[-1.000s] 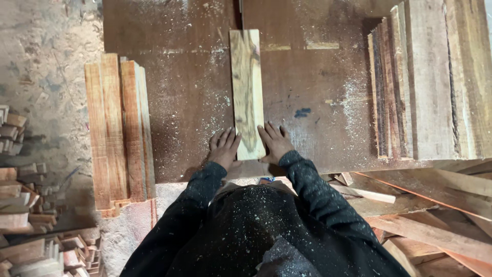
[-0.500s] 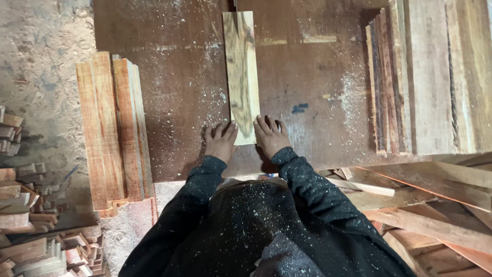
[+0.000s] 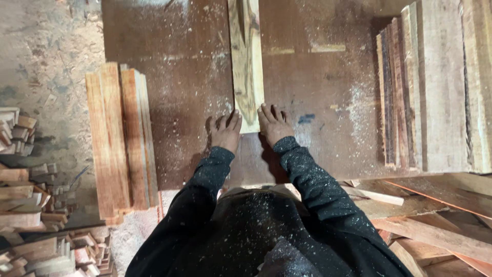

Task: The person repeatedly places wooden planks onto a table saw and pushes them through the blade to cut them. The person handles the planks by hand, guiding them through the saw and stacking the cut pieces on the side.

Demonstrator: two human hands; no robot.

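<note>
1 pale plank [image 3: 246,61] lies lengthwise at the top centre of the frame on the brown table [image 3: 318,87]. 2 hands press flat at its near end: left hand [image 3: 225,131] and right hand [image 3: 274,124], fingers spread, gripping nothing. 2 board stacks [image 3: 119,136] flank them.

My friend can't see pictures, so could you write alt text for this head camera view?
Seen from above, a person's left hand and right hand press flat at the near end of a pale plank on a dusty brown table, with stacked boards on both sides.
</note>
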